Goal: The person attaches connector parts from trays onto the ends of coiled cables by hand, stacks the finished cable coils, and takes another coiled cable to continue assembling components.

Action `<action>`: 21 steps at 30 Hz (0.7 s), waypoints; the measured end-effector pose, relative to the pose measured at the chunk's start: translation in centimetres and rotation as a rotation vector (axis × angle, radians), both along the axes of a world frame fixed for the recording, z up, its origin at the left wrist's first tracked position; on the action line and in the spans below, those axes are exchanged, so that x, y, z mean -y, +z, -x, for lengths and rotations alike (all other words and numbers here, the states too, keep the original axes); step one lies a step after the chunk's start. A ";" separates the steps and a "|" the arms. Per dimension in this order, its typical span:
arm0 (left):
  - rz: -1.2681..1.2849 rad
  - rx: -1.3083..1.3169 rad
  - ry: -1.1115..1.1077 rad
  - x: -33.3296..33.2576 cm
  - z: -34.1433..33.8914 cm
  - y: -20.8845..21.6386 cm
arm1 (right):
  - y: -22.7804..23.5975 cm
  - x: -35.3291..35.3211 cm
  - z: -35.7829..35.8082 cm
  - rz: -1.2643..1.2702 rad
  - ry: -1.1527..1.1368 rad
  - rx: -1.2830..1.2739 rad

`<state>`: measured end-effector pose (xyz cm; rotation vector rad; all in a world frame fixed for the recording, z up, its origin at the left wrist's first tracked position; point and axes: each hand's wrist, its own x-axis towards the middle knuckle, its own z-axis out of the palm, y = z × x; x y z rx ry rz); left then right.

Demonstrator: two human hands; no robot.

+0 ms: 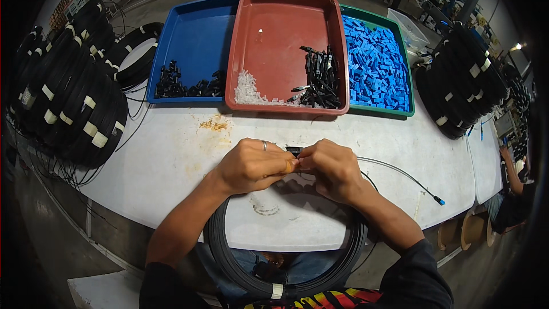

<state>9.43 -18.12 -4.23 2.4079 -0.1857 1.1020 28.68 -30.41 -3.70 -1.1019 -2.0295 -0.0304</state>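
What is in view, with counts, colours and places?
Tabletop: one, white, centre
Rectangular plastic trays: three, blue/red/green, far side
Small plastic pieces: many, black, blue tray
Translucent pieces: many, whitish, red tray
Slim connectors: many, black, red tray
Small rectangular clips: many, blue, green tray
Stacked cable coils: many, black, both sides
Large cable coil: one, black, lower centre
Thin blue-ended cable: one, greyish, right
Small part: one, black, centre
Left hand: one, centre
Right hand: one, centre
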 end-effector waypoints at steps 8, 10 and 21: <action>0.037 -0.004 0.089 0.3 0.3 -0.3 | -0.2 -0.1 -0.1 -0.035 -0.003 -0.053; 0.221 -0.050 0.053 0.2 0.2 -0.2 | 0.1 -0.2 -0.1 -0.163 -0.007 0.097; 0.044 0.037 0.094 0.2 -0.2 -0.7 | -0.3 -0.1 0.0 -0.006 -0.051 -0.052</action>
